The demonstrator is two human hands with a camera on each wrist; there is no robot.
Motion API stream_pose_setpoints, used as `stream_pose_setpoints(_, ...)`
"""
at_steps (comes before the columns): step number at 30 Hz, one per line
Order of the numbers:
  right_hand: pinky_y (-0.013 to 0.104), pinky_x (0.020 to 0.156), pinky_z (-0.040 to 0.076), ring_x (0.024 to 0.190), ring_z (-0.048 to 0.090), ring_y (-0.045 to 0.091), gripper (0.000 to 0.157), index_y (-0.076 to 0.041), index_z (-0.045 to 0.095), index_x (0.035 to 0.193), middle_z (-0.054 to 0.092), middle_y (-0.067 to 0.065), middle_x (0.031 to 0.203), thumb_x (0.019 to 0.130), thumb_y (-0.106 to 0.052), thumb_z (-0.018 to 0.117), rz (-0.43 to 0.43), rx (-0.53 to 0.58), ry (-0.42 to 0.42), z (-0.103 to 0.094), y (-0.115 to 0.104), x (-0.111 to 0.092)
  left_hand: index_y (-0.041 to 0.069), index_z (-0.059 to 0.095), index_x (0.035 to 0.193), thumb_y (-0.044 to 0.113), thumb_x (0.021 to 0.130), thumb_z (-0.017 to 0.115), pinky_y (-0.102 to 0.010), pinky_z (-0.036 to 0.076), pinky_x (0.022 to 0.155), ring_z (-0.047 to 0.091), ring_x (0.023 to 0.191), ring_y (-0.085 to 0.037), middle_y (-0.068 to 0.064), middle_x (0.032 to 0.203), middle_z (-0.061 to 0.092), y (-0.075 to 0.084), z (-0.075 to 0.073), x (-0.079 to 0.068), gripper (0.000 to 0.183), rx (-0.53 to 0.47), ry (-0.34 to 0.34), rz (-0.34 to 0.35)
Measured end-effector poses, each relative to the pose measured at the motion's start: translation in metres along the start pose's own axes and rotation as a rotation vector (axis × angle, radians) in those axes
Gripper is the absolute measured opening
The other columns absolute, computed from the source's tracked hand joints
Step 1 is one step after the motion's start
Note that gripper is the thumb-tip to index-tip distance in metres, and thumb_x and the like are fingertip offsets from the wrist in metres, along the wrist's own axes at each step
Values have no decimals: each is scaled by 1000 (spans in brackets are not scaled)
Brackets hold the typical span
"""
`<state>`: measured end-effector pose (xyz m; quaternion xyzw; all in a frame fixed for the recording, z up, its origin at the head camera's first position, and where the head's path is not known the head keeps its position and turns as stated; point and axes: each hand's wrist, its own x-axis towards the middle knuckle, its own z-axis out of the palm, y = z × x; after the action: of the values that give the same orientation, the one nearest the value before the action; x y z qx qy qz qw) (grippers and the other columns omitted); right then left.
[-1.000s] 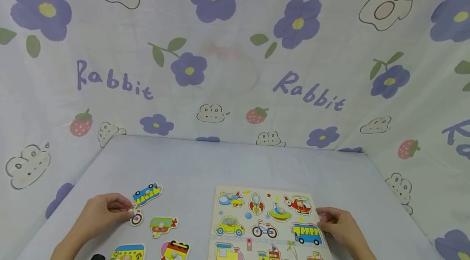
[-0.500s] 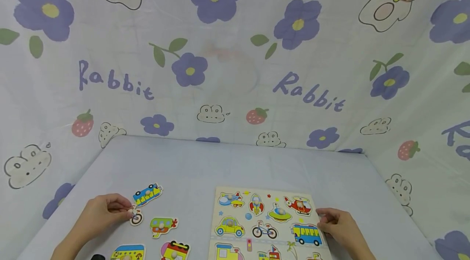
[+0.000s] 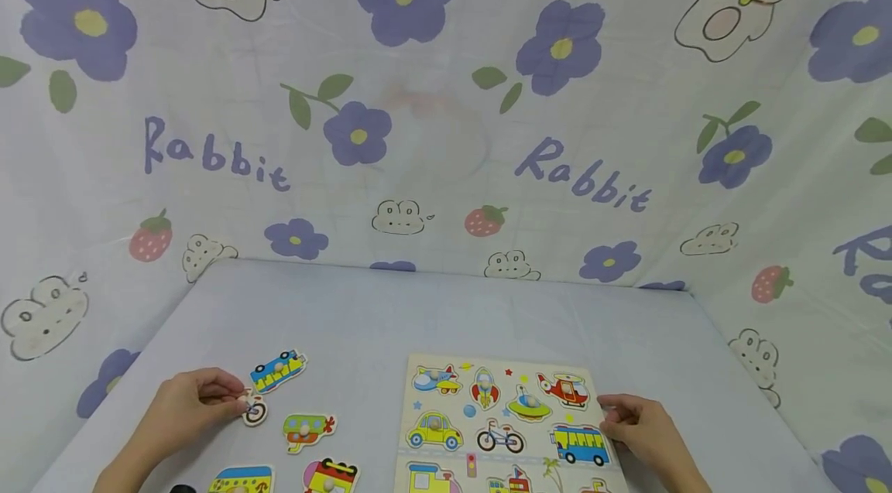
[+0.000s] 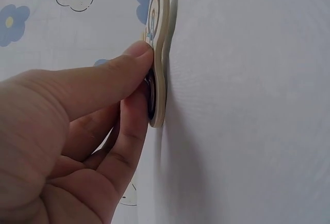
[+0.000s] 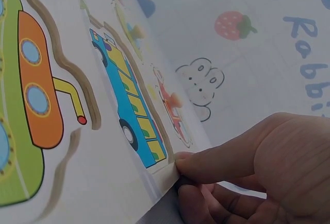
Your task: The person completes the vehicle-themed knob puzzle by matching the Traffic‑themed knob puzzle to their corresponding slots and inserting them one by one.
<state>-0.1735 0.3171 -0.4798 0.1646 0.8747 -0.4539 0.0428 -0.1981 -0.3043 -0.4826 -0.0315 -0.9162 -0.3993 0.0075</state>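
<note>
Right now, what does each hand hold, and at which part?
The left hand pinches the bicycle piece at its knob and face. The right hand grips the puzzle board at its right edge.

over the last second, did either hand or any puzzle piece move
Barely. The left hand keeps pinching the bicycle piece, which has shifted only slightly on the table, about as much as the whole view shifted. The right hand still holds the right edge of the puzzle board. The loose bus piece and plane piece lie where they were.
</note>
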Motion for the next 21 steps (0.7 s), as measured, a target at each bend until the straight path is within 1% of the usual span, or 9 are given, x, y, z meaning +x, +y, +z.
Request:
stream_pose_setpoints(7, 35, 66, 55, 74, 55, 25, 43, 7, 63, 121, 58, 11, 84, 79, 7, 73, 7, 1, -3, -1, 0, 0, 9, 72, 93, 32, 77, 85, -25, 52, 65, 67, 75, -11, 4, 82, 71, 1, 0, 0, 31, -17, 10, 5)
stream_pose_setpoints(14, 35, 66, 55, 75, 55, 25, 44, 6, 64, 121, 58, 11, 85, 78, 7, 73, -3, -1, -3, -2, 1, 0, 7, 72, 94, 31, 77, 86, -24, 53, 65, 68, 76, -12, 2, 83, 72, 6, 2, -1, 32, -36, 15, -18)
stream_pose_setpoints(17, 35, 67, 55, 75, 55, 25, 44, 6, 64, 121, 58, 11, 85, 78, 7, 73, -3, -3, 1, -2, 1, -1, 8, 72, 94, 34, 77, 85, -24, 53, 66, 68, 77, -12, 2, 84, 72, 9, 2, -1, 34, -61, 19, -20)
stream_pose_setpoints(21, 35, 66, 55, 75, 55, 25, 44, 6, 64, 121, 57, 12, 84, 78, 8, 73, 0, 1, 0, -1, 0, -1, 10, 73, 96, 36, 77, 85, -24, 54, 68, 69, 78, -12, 3, 84, 73, 16, 1, -2, 35, -117, 30, -3)
